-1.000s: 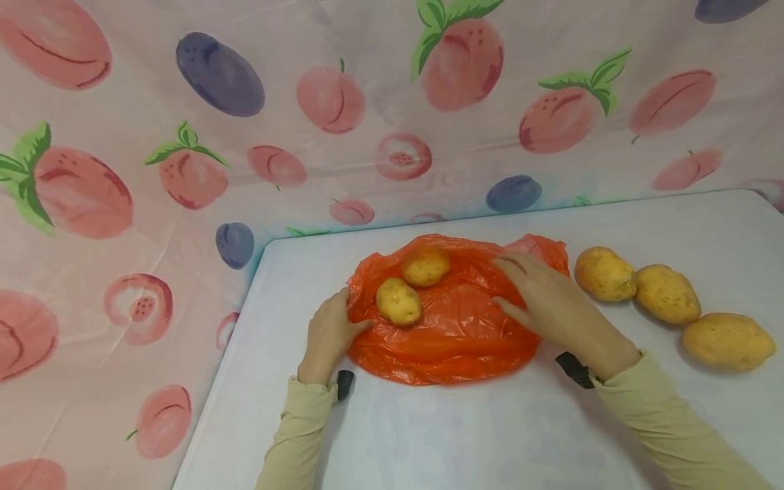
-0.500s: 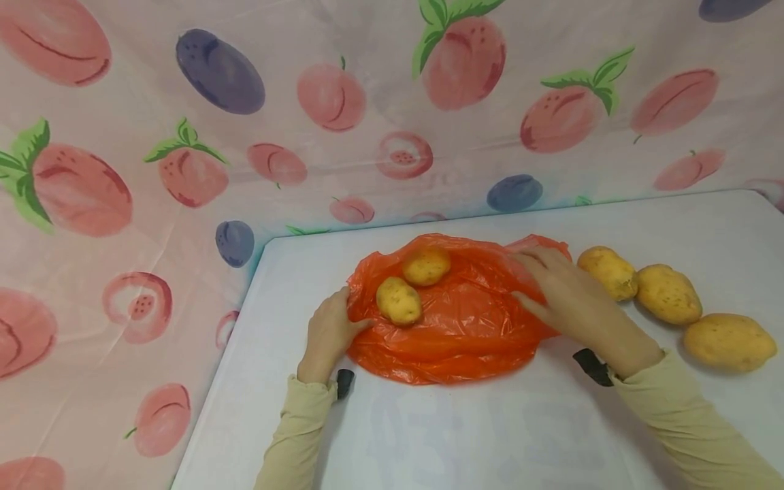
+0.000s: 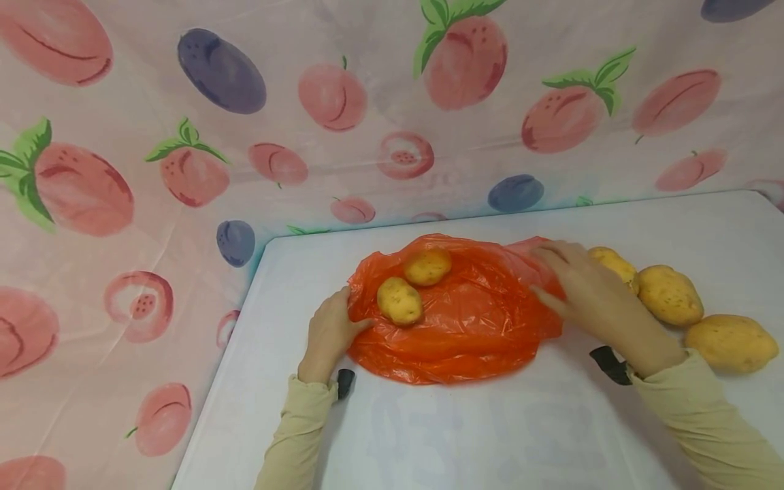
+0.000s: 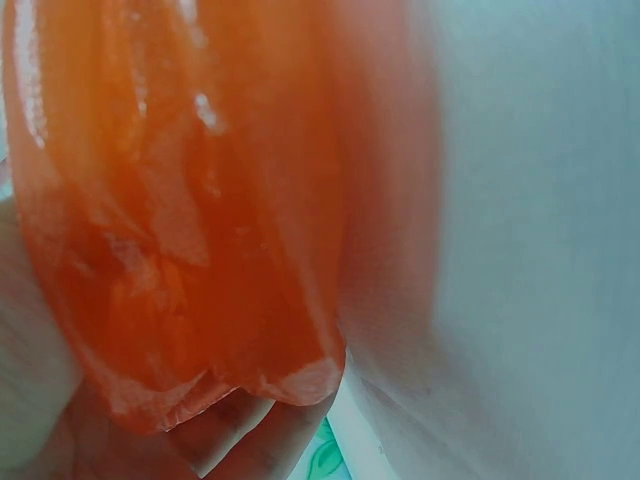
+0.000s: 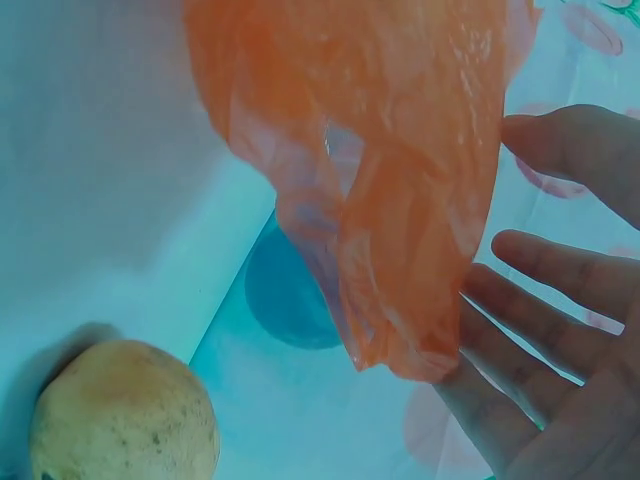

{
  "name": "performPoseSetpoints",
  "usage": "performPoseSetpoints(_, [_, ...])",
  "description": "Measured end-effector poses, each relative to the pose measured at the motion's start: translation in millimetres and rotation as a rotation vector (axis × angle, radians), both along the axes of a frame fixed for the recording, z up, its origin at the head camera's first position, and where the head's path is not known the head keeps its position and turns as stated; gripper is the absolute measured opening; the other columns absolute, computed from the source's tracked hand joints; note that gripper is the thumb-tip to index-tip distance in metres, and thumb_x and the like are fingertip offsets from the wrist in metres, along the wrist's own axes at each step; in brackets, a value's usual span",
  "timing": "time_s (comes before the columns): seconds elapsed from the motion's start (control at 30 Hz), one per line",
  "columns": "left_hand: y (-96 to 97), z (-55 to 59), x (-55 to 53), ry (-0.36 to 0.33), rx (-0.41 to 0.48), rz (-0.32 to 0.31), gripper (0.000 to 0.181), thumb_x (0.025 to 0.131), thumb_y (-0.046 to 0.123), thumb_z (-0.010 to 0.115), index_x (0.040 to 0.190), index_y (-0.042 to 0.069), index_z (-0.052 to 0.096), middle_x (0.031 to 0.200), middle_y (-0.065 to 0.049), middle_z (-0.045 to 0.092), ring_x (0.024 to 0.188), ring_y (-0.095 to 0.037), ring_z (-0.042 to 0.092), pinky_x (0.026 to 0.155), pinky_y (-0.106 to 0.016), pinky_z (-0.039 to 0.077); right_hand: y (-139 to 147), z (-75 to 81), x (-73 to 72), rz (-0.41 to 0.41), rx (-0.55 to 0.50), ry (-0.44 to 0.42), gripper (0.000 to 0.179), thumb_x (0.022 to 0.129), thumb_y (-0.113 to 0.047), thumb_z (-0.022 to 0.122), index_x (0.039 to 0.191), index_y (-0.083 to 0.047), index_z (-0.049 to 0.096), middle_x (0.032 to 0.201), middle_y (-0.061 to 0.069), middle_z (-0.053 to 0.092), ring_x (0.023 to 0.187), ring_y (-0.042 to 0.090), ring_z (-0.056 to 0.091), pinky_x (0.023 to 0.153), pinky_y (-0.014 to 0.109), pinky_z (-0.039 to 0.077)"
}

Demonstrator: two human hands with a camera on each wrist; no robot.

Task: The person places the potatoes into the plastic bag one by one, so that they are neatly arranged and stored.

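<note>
A red-orange plastic bag lies spread on the white table with two potatoes, one in front of the other, resting on its left part. At the bag's left edge, my left hand grips the plastic, thumb over it. In the left wrist view the bag covers part of the fingers. My right hand is at the bag's right end, fingers extended and apart. The right wrist view shows its fingertips right beside the bag's tapered handle end.
To the right, a potato is partly hidden behind my right hand. Two more potatoes, a middle one and a right one, lie beyond it. A fruit-print cloth hangs behind and left of the table.
My right hand has moved rightward across the bag to its right end and now overlaps the nearest loose potato. The left hand has stayed in place.
</note>
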State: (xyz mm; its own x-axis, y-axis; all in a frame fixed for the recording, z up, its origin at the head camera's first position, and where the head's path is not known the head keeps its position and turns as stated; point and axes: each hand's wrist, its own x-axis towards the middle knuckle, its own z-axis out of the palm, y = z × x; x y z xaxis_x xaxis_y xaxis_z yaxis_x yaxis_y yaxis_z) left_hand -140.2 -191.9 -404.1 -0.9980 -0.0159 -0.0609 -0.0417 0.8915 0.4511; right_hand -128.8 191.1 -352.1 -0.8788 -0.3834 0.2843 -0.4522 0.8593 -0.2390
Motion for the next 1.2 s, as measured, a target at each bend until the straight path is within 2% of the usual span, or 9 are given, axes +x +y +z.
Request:
performPoseSetpoints(0.27, [-0.1,-0.3,0.9,0.012,0.0,-0.004,0.076,0.08,0.029,0.084,0.141,0.0,0.048,0.13,-0.016,0.062,0.115,-0.035,0.059,0.1,-0.05,0.05,10,0.8,0.4,-0.027,0.005,0.036,0.062,0.082,-0.017,0.079,0.134,0.005,0.053,0.129,0.026,0.053,0.116,0.045,0.054,0.082,0.061,0.054])
performPoseSetpoints(0.53, [-0.1,0.0,0.3,0.017,-0.005,-0.009,0.074,0.08,0.028,0.084,0.14,0.001,0.05,0.129,-0.016,0.063,0.115,-0.035,0.059,0.1,-0.05,0.05,18,-1.4,-4.2,-0.034,-0.032,0.036,0.055,0.085,-0.014,0.076,0.131,0.008,0.054,0.127,0.028,0.054,0.112,0.045,0.053,0.087,0.061,0.051])
performPoseSetpoints(0.67, [0.0,-0.1,0.1,0.018,-0.003,-0.01,0.074,0.08,0.028,0.084,0.139,0.001,0.05,0.129,-0.015,0.063,0.114,-0.034,0.06,0.099,-0.05,0.05,23,-2.4,-5.2,-0.046,-0.045,0.043,0.051,0.087,-0.014,0.075,0.129,0.007,0.055,0.127,0.027,0.053,0.107,0.041,0.053,0.081,0.058,0.054])
performPoseSetpoints(0.87, [1.3,1.5,-0.4,0.014,-0.003,-0.008,0.071,0.08,0.029,0.084,0.137,0.002,0.052,0.127,-0.015,0.064,0.112,-0.033,0.06,0.099,-0.049,0.051,32,-3.3,-6.9,-0.057,-0.056,0.058,0.051,0.085,-0.012,0.076,0.127,0.009,0.055,0.126,0.029,0.053,0.116,0.045,0.05,0.09,0.063,0.049])
performPoseSetpoints(1.2, [1.0,0.9,-0.4,0.007,-0.007,-0.003,0.071,0.08,0.029,0.084,0.138,0.003,0.052,0.127,-0.014,0.064,0.113,-0.033,0.06,0.099,-0.049,0.051,49,-3.4,-7.5,-0.128,-0.05,-0.062,0.05,0.092,-0.014,0.068,0.134,0.006,0.05,0.135,0.028,0.047,0.125,0.046,0.043,0.095,0.067,0.043])
